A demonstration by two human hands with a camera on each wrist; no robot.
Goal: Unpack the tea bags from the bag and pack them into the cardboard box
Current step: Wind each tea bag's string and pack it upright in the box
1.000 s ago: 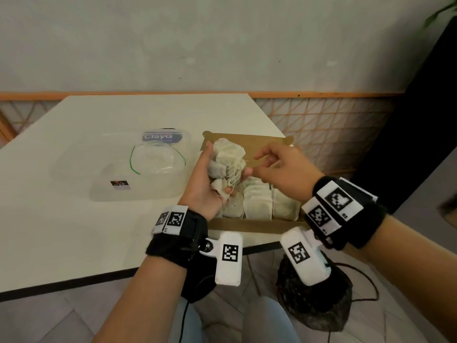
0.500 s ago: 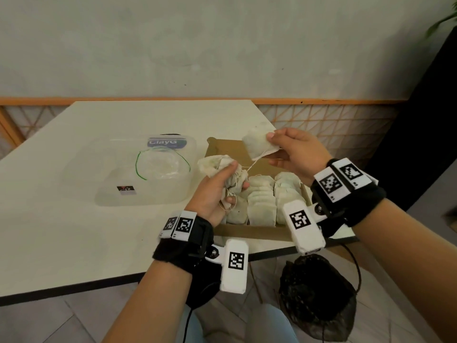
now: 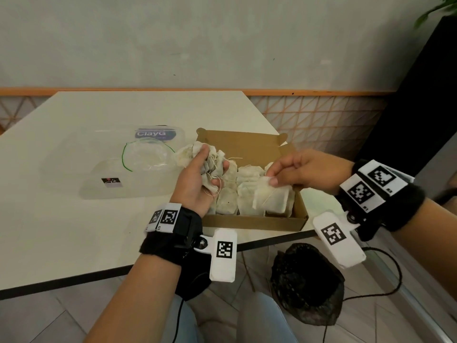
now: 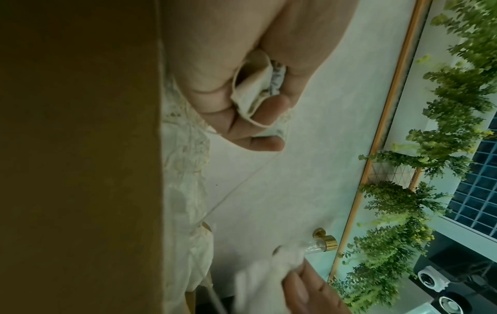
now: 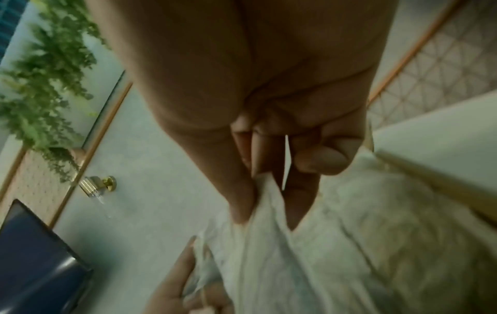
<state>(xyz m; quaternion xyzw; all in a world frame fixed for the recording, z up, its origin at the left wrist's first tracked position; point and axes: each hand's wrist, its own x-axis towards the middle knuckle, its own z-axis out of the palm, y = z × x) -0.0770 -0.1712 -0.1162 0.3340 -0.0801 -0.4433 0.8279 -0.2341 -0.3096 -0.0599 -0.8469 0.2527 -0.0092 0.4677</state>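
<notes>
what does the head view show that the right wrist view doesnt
Only the head view shows the clear plastic bag on the table, the whole cardboard box, and the left hand gripping a bunch of tea bags. Only the right wrist view shows the brass knob and hanging plants. Both show the right hand pinching a single tea bag.

Open brown cardboard box (image 3: 249,220) holds rows of pale tea bags (image 3: 248,194); the emptied clear bag (image 3: 146,157) lies left.
</notes>
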